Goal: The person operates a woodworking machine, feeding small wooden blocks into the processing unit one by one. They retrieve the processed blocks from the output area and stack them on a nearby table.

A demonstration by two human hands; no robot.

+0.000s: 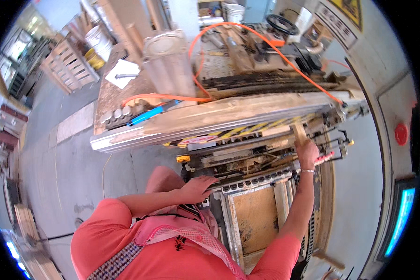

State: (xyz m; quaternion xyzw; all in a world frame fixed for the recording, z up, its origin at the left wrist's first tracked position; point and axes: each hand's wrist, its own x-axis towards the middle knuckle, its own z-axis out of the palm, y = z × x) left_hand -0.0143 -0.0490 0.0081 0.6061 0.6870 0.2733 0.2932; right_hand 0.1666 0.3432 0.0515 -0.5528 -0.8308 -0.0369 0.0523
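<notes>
My right hand (307, 153), with a band at its wrist, reaches into the machine's long slot. Its fingers are closed on the near end of a pale wooden strip (300, 132), which points away under the yellow-and-black striped guard (261, 126). My left hand (198, 189) lies on the near edge of the machine, at the left end of a dark bar (238, 179), its fingers stretched out and holding nothing I can see. Between the hands runs a row of round black parts (256, 181). Wood chips lie among the rails inside the slot.
Across the top lies a long metal-edged beam (238, 114) with a dusty wooden face. An orange hose (261, 35) loops over it. Behind stand a dusty motor housing (168, 63) and a blue-handled tool (147, 115). At right are a red button (401, 134) and a lit screen (400, 221).
</notes>
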